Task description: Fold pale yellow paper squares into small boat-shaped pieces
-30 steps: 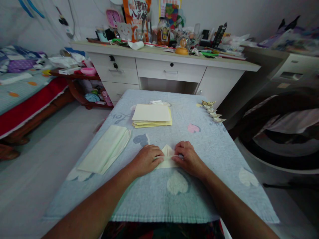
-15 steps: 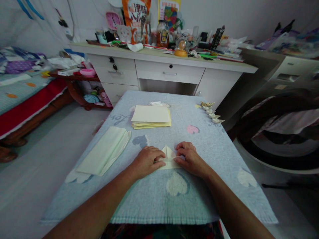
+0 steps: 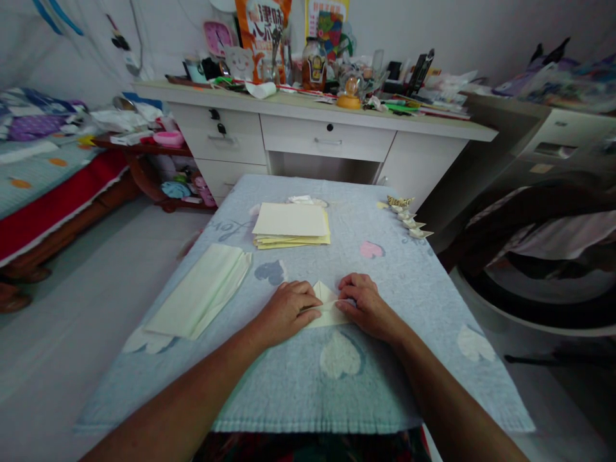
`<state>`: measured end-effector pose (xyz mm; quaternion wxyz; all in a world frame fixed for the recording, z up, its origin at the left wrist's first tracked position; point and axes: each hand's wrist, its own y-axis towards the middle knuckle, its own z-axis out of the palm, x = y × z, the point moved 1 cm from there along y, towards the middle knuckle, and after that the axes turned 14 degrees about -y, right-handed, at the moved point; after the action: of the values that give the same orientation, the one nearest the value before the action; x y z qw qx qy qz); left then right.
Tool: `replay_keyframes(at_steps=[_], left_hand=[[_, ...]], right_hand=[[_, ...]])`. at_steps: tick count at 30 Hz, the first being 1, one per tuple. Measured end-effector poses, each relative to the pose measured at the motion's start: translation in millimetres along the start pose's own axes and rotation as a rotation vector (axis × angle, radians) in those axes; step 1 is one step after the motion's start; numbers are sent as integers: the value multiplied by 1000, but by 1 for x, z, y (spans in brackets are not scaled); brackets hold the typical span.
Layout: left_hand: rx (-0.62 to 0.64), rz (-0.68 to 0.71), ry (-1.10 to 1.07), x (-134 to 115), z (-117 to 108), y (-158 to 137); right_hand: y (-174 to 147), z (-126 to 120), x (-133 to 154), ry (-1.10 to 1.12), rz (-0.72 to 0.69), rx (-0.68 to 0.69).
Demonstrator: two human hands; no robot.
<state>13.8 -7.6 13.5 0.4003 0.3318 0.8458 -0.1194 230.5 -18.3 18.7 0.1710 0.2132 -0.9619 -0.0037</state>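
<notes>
A small piece of folded cream paper (image 3: 328, 313) lies on the cloth-covered table before me, with a pointed top and a flap along its lower part. My left hand (image 3: 289, 309) pinches the paper's left end between thumb and fingers. At the right end, my right hand (image 3: 366, 303) grips it the same way, thumb low and fingers curled above. The fingers hide both ends of the paper. Beyond my hands sits a stack of cream and yellow paper sheets (image 3: 290, 221). To the left lies a larger folded pale sheet (image 3: 199, 292).
Several small folded paper shapes (image 3: 409, 218) stand in a row at the table's far right. A light blue cloth with heart patterns (image 3: 385, 385) covers the table. Behind it is a white desk (image 3: 308, 128) crowded with items; a washing machine (image 3: 553, 192) stands at right, a bed (image 3: 52, 186) at left.
The paper's lower flap has shifted slightly under my thumbs, and its crease now looks more slanted. Both hands keep nearly the same place.
</notes>
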Motion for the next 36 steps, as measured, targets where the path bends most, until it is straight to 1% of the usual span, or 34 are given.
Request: replay_keyframes(at_steps=[6, 12, 22, 29, 34, 36], left_hand=[[-39, -64, 18, -3, 3, 2], [-101, -123, 79, -6, 6, 1], [-77, -241, 95, -6, -10, -5], [-66, -212, 112, -5, -7, -7], [-173, -163, 188, -5, -8, -11], [-178, -139, 189, -5, -10, -11]], right_hand=[[2, 1, -1, -7, 8, -31], [2, 4, -2, -34, 49, -46], [4, 7, -5, -76, 110, -48], [3, 8, -5, -76, 112, -66], [4, 11, -4, -107, 150, -83], [4, 11, -2, -132, 163, -106]])
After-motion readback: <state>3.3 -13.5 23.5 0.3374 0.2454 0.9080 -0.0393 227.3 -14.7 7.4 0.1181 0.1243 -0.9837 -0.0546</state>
